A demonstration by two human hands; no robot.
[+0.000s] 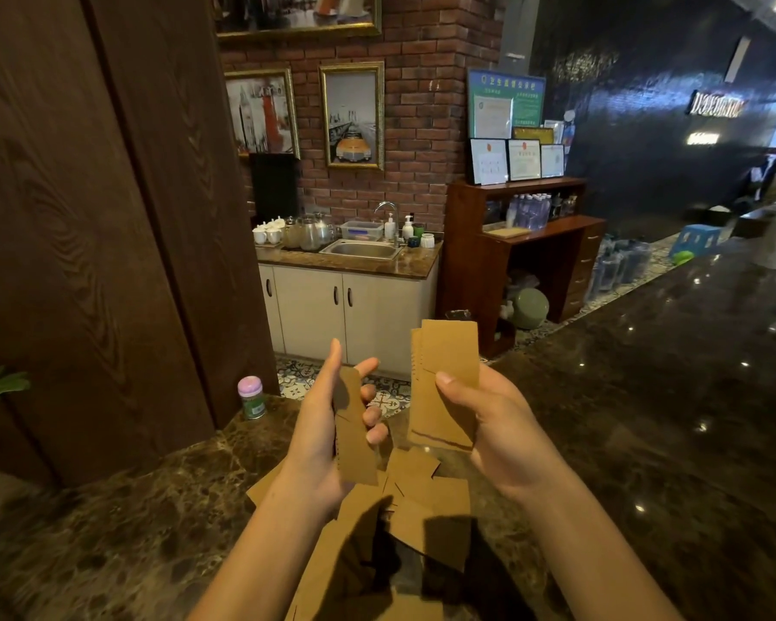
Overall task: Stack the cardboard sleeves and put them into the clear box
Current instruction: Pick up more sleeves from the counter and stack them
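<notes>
My left hand (319,432) holds one flat brown cardboard sleeve (355,445) upright above the counter, fingers curled round its right edge. My right hand (493,423) grips a small stack of cardboard sleeves (444,383), thumb pressed on the front face, held upright a little higher and to the right. Below both hands a loose pile of cardboard sleeves (422,499) lies scattered on the dark marble counter (646,396). No clear box for the sleeves shows on the counter in this view.
A small jar with a pink lid (251,397) stands at the counter's far left edge beside a dark wooden panel (86,217). Beyond the counter are a sink cabinet (355,284) and a wooden shelf unit (525,253).
</notes>
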